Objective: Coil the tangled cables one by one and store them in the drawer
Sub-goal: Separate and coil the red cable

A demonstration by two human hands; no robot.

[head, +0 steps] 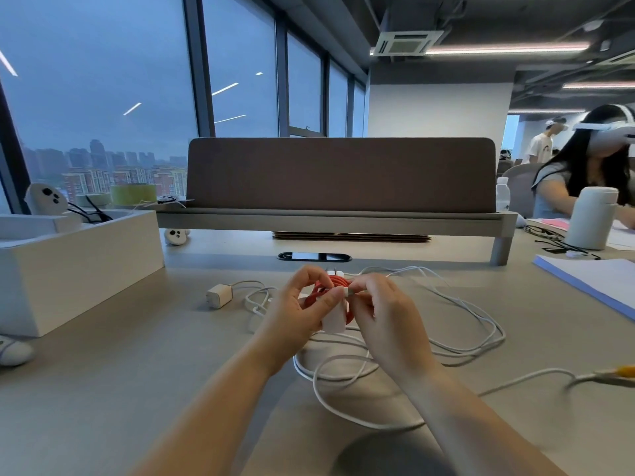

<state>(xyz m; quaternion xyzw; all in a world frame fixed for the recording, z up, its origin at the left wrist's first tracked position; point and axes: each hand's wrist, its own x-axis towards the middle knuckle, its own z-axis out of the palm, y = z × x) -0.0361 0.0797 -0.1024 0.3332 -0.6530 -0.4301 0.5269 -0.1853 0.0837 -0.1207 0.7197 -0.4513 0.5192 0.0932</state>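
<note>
Fingers point(330, 299) of my left hand point(302, 305) clench the coiled red rubber cable point(331, 281) against its white plastic charger block point(335, 321). My right hand point(385, 314) pinches the white plug end point(347, 292), I judge to tuck it (locking the coil). Both are held above the loose white cables point(464, 338) on the grey desk point(137, 372).

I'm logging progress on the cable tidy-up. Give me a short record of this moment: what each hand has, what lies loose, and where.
left hand: grips the coiled red cable and white charger
right hand: pinches the cable end at the coil
loose: white cables, tangled on the desk, below and right of the hands
small white adapter: on the desk, left of the hands
white box: far left
</note>
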